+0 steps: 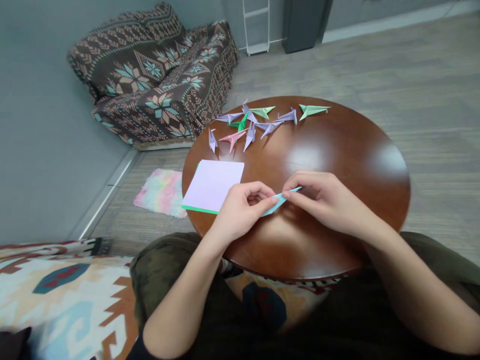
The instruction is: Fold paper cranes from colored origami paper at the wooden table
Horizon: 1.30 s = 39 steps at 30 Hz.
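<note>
And we're at a round wooden table (337, 150), patterned sofa (150, 80) beyond it, pastel rug (161, 192) just off its edge! Origami birds (232, 140) crowd its far side, a lilac paper sheet (212, 186) sits near the rim. Over the table, the left hand (240, 212) and right hand (322, 200) pinch a folded teal paper (279, 202), fingertips gripping it between them, 1 hand at each of its 2 ends!

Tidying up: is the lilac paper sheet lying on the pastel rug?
No, the square lilac paper sheet lies on the round brown wooden table.
</note>
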### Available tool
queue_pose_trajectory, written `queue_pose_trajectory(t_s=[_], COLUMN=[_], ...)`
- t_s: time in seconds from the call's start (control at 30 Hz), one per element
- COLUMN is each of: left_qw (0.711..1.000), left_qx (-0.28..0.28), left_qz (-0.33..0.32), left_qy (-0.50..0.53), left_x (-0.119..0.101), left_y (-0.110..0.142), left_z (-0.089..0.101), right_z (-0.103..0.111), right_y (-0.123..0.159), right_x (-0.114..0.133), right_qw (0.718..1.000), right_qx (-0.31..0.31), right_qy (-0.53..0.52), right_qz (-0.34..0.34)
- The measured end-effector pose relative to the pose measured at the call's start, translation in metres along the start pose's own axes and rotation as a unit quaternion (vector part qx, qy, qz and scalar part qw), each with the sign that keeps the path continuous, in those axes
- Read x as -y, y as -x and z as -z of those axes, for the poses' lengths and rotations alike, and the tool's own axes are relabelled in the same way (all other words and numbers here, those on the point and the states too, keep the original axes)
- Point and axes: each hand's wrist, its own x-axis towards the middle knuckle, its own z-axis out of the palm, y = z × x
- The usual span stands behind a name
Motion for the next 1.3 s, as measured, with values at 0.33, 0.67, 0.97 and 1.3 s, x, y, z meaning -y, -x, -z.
queue_pose_trajectory(t_s=[0.33,0.67,0.97,1.3], left_qw=[0.998,0.995,0.995,0.998], left_qx=[0.016,0.054,0.056,0.013], left_qz=[-0.001,0.002,0.03,0.034], left_qy=[-0.068,-0.085,-0.076,-0.053], left_x=[-0.005,0.0,-0.005,-0.003], left_y=[0.002,0.004,0.004,0.003], left_z=[0.004,-0.001,0.014,0.017], right_z=[0.0,-0.009,0.006,0.018], right_y=[0.001,0.001,0.0,0.0], right_x=[0.001,-0.002,-0.008,-0.018], right_qw=[0.999,0.997,0.992,0.992], right_qx=[0.03,0.07,0.099,-0.038], right_qy=[-0.004,-0.025,-0.045,-0.063], right_qz=[-0.016,-0.019,-0.064,-0.104])
